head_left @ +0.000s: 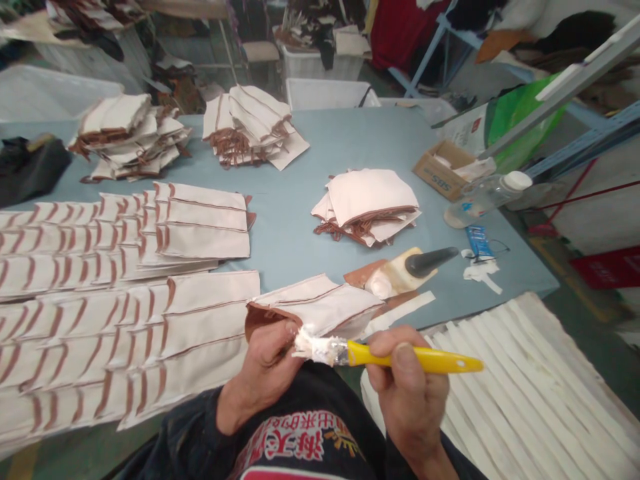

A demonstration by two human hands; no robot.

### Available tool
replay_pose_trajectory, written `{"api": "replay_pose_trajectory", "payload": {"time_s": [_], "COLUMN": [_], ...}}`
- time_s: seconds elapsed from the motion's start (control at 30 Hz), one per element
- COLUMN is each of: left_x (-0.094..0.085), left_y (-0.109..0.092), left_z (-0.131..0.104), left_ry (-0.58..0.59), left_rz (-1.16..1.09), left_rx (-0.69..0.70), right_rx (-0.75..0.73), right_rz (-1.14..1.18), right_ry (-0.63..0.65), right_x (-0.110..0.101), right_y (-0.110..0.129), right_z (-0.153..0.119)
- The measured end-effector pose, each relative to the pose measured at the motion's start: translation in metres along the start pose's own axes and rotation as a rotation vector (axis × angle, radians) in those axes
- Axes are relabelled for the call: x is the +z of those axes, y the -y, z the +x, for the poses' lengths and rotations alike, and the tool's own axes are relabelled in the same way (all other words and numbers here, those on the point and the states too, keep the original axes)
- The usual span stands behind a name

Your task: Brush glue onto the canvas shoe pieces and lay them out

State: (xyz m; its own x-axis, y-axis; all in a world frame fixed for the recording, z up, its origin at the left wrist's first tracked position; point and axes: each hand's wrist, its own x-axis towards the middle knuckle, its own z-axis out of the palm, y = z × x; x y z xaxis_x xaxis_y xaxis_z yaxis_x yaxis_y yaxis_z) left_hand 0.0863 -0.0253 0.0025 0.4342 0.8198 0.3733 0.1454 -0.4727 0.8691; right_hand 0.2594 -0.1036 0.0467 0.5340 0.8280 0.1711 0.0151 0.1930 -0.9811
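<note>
My right hand [413,393] grips a yellow-handled brush [425,359], its bristles coated in thick white paste. The brush tip is beside my left hand [267,367], whose fingers are closed on the near edge of a cream piece with brown lining [320,300]. That piece lies at the table's front edge, its left end opened to show the brown side. Behind it, a pale container [393,277] with white paste and a dark conical part rests on brown scraps.
Overlapping rows of cream pieces [200,233] cover the table's left. Stacks [377,200] stand farther back. A cardboard box [445,170] and clear bottle [480,200] are at right. White strips [530,393] lie on a board at lower right.
</note>
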Motion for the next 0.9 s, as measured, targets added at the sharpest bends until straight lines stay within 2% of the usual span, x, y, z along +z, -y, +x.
{"api": "replay_pose_trajectory", "payload": {"time_s": [0.07,0.13,0.27,0.33,0.47,0.6,0.67,0.8,0.9], "left_x": [-0.001,-0.002,-0.005,-0.006,-0.007,-0.005,-0.006,-0.008,-0.010], "left_y": [-0.001,-0.001,0.000,-0.002,-0.008,-0.013,-0.013,-0.013,-0.014], "left_z": [0.001,0.003,0.012,0.017,0.023,0.020,0.019,0.021,0.025], "left_ry": [0.015,0.020,0.050,0.081,0.145,0.174,0.170,0.177,0.199], "left_rz": [-0.069,-0.164,-0.559,-0.721,-0.818,-0.847,-0.848,-0.849,-0.868], "left_rx": [-0.154,-0.381,-0.862,-0.990,-1.016,-1.020,-1.029,-1.029,-1.020], "right_rx": [0.039,0.060,0.023,-0.030,-0.147,-0.320,-0.346,-0.333,-0.341], "right_rz": [0.019,0.026,0.035,0.011,-0.094,-0.315,-0.326,-0.233,-0.281], "right_ry": [-0.015,-0.088,-0.183,-0.170,-0.071,0.055,0.050,-0.068,0.026], "right_x": [0.000,-0.004,-0.010,-0.010,-0.007,-0.008,-0.012,-0.020,-0.021], "right_y": [-0.002,-0.005,-0.009,-0.010,-0.013,-0.020,-0.022,-0.021,-0.022], "right_z": [0.000,0.004,0.021,0.027,0.030,0.031,0.031,0.029,0.028]}}
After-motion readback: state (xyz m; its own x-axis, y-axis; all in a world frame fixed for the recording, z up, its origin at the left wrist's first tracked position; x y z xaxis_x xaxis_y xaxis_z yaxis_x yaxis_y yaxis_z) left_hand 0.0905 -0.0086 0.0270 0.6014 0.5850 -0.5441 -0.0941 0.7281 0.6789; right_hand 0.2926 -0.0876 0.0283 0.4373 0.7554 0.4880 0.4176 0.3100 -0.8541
